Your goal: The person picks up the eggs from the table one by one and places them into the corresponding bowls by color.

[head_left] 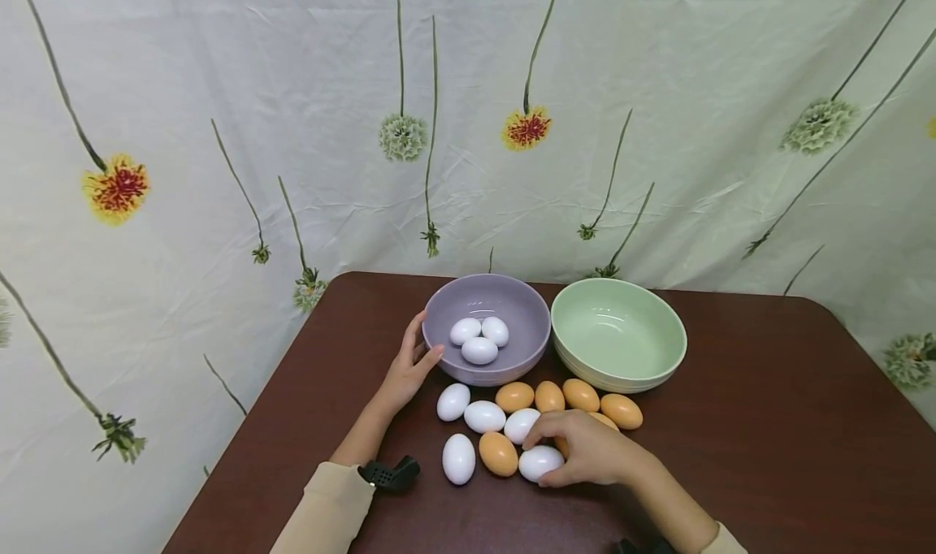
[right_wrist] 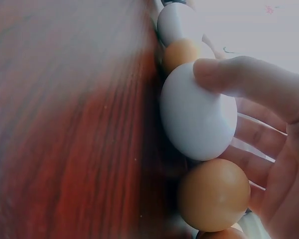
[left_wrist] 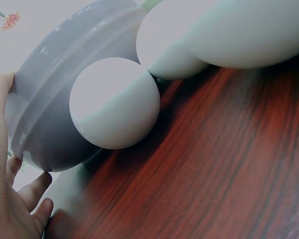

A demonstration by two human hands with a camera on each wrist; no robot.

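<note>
My left hand point(head_left: 404, 375) holds the purple bowl point(head_left: 522, 365) at its left side, thumb by the rim and fingers against the outer wall. Three white eggs point(head_left: 478, 351) lie inside that bowl. Over the near end of the loose eggs, my right hand point(head_left: 595, 450) grips a white egg point(head_left: 539, 463); in the right wrist view the thumb point(right_wrist: 229, 74) presses on its shell and the other fingers curl behind it. An orange egg point(right_wrist: 214, 194) sits beside the gripped one. My right hand partly hides other orange eggs in the head view.
A green bowl point(head_left: 614, 335), with no eggs in it, stands right of the purple one. Several loose white and orange eggs point(head_left: 499, 454) lie close together on the dark wooden table point(head_left: 768, 424) before the bowls. A flowered cloth point(head_left: 468, 172) hangs behind the table.
</note>
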